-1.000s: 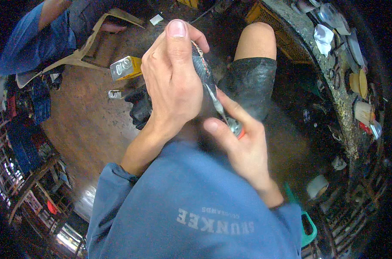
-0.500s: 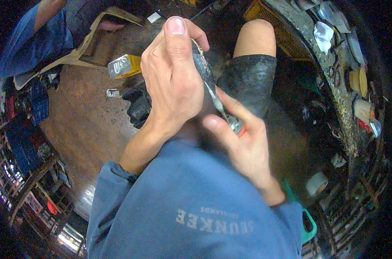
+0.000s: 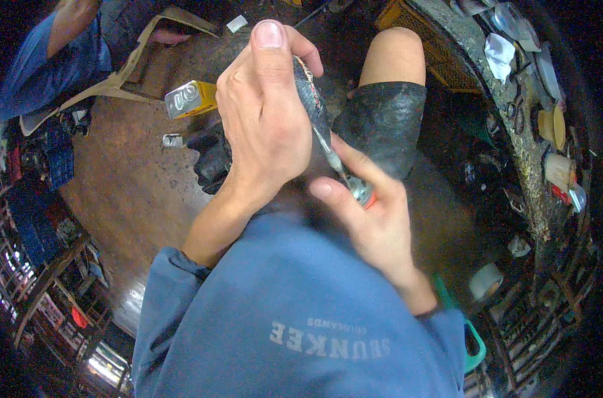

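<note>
My left hand (image 3: 265,109) is closed round a dark textured piece (image 3: 308,96) with pale and reddish marks along its edge. The hand hides most of that piece, so I cannot tell its kind. Lower and to the right, my right hand (image 3: 377,212) pinches a slim tool (image 3: 360,191) between thumb and fingers. A rounded metal part and a bit of orange-red show at the grip. Its narrow grey end points up toward the dark piece and seems to meet its lower end. The other fingers of the right hand are mostly hidden.
A yellow-and-silver tin (image 3: 192,99) and a small metal cylinder (image 3: 173,140) stand on the brown floor (image 3: 125,192). Another person's blue clothing (image 3: 69,73) shows by a beige chair (image 3: 125,76). At right, a cluttered bench (image 3: 514,86) bears a yellow container (image 3: 551,127). A pale roll (image 3: 486,282) lies lower right.
Almost nothing differs. Both hands keep their grip and position, with only a very slight shift of the whole view.
</note>
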Tool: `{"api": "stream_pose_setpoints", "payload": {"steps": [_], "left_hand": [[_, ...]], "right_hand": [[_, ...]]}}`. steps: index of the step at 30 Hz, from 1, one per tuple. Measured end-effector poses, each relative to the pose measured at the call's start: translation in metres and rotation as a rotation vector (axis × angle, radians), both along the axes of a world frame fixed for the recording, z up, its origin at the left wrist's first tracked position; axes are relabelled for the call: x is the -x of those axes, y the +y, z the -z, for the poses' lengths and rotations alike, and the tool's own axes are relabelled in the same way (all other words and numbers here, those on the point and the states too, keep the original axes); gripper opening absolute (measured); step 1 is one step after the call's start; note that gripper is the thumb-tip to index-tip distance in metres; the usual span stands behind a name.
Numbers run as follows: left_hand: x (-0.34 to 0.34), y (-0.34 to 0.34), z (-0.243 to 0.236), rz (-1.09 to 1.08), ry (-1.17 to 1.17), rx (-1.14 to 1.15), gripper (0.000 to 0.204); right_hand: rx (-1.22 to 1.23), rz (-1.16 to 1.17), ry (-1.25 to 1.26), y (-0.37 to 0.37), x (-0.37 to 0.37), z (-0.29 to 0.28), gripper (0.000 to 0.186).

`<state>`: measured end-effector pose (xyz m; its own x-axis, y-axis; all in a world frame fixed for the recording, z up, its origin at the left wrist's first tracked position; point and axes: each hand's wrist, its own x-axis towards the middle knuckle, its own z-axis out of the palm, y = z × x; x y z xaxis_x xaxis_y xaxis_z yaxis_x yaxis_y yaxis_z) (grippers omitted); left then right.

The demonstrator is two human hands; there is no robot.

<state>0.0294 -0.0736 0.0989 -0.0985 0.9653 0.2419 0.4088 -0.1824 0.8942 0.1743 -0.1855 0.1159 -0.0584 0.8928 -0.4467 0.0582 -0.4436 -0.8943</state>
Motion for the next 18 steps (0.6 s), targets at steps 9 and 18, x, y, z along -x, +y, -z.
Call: {"api": "stream_pose_setpoints", "payload": {"steps": [9,18], "left_hand": [[-0.0016,-0.0009,0.0016,0.008,-0.013,-0.004,0.073],[-0.0024,-0.0026,0.0017,0.028,0.033,-0.005,0.073]], "right_hand": [[0.089,-0.049,0.022,0.0011,-0.0049,-0.0082,0.06],[-0.057,-0.059,-0.097,0.0008,-0.007,0.0009,0.057]]}}
